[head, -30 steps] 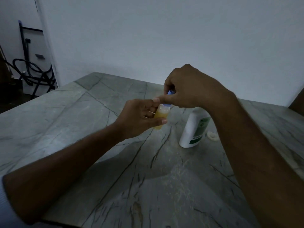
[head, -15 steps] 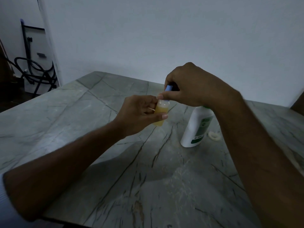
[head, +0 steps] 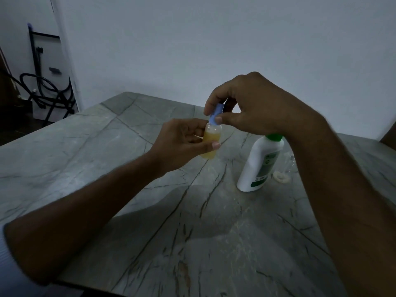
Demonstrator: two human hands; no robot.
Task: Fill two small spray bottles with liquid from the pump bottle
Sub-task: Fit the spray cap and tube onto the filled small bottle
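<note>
The left hand [head: 182,142] holds a small clear plastic spray bottle [head: 211,140] above the grey veined stone bench [head: 90,151]. The fingers [head: 198,133] of this hand are curled round the bottle body, and the thumb presses on its front side. The bottle stands nearly upright and is filled almost to the neck with yellow liquid. The right hand [head: 257,106] comes from above and pinches the light blue spray cap [head: 216,114] between thumb and forefinger; the cap sits on the bottle neck, a little tilted. If it is fully screwed on, I cannot tell. To the right, a white plastic bottle with green top and green label [head: 258,166] stands on the bench, partly behind the right forearm. Just beside its base lies a small pale ring-shaped object [head: 281,177]. Behind that something clear shows, too blurred to name.
</note>
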